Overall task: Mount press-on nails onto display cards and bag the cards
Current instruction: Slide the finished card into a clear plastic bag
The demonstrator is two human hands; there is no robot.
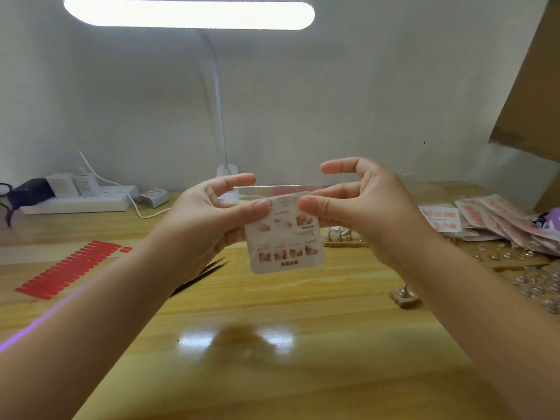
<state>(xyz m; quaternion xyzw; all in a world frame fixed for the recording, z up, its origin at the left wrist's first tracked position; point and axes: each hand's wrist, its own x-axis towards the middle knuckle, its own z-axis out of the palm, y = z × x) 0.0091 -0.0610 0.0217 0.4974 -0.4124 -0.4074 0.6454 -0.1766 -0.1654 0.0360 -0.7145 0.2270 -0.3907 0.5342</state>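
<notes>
Card: a white display card [285,234] with small printed pictures of nails and lines of text, held upright in the air above the middle of the table, its print upside down to the camera.
Clear bag: a transparent sleeve [274,189] shows as a thin bright edge just above the card's top; how far the card sits inside it cannot be told.
Left hand: the left hand [212,219] pinches the card's top left corner, thumb on the near face, fingers curled behind; the forefinger stretches toward 3 o'clock along the bag's edge.
Right hand: the right hand [360,204] pinches the top right corner, thumb on the near face, fingers behind; the forefinger arches above, free of the card.
Tweezers: black tweezers [201,275] lie on the table at 8 o'clock from the card, partly hidden by the left wrist.
Red nails: a long slanted row of red press-on nails [71,269] lies at 9 o'clock, well apart from the card.
Nail stands: small metal pegs on wooden blocks [404,294] stand at 4 o'clock; more pegs sit just behind the right hand.
Bagged cards: a fanned pile of cards in clear bags [485,219] lies at 3 o'clock near the table's right edge.
Table: glossy wooden top [272,374].
Lamp: a white desk lamp [189,13] stands at 12 o'clock, its lit bar overhead.
Power strip: a white strip with plugs [78,201] sits at 10 o'clock against the wall.
</notes>
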